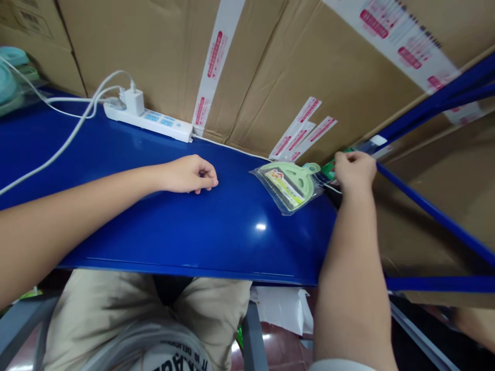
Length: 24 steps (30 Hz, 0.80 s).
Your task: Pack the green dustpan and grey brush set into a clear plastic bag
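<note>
My left hand (193,175) rests over the blue shelf top, its fingers loosely curled together with nothing visible in them. At the far right corner my right hand (355,170) is closed on a green packet (329,170), which shows on both sides of the fingers; much of it is hidden behind the hand. Just left of that hand lies a pale green mini dustpan (296,178) in a clear plastic bag with a yellow label. Its handle end points toward the packet.
A white power strip (170,127) with a plug and white cables lies along the cardboard boxes (162,51) at the back. Pale blue-green bagged items (11,82) stand at far left. Blue frame bars (436,221) border the right side.
</note>
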Available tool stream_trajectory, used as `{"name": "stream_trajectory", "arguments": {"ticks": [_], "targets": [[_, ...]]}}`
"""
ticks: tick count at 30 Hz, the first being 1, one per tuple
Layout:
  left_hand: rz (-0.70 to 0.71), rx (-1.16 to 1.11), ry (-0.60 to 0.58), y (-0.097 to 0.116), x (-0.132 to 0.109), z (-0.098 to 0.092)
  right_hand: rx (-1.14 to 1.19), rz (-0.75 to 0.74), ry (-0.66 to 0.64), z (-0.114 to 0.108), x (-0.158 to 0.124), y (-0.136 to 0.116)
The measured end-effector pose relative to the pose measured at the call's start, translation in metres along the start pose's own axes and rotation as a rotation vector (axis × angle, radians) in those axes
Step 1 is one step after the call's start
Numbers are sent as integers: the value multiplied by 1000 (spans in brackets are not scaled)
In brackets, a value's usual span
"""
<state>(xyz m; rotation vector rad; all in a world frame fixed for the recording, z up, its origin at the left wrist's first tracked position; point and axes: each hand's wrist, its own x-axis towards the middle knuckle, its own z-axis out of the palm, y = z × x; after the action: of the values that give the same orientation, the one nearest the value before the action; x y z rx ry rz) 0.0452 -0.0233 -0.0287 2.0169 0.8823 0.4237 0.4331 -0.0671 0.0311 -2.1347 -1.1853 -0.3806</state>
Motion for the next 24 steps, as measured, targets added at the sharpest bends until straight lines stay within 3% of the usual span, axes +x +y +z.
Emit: {"name": "stream_trajectory", "arguments": {"ticks": [2,5,7,12,15,19,24], "targets": [[12,13,-4,0,0,0,-112,-70,-86,-1,-32,-36],[18,29,-2,0,-1,-1,-317,-313,-577,10,-79,-81],[17,34,4,-1,-2,-1,-454,-369,-774,19,-97,-98],[41,50,-12,-3,-3,-4,-504,-418,-856,24,-98,-100],[28,47,-18,-2,-3,-5,-332,-276,-971,22,-91,-89],[20,48,-15,-1,-2,-5,-84,-138,-1027,22,-86,-77],[-53,17,8,4,-5,-3,-63,-244,-1025,23,-84,-70]]}}
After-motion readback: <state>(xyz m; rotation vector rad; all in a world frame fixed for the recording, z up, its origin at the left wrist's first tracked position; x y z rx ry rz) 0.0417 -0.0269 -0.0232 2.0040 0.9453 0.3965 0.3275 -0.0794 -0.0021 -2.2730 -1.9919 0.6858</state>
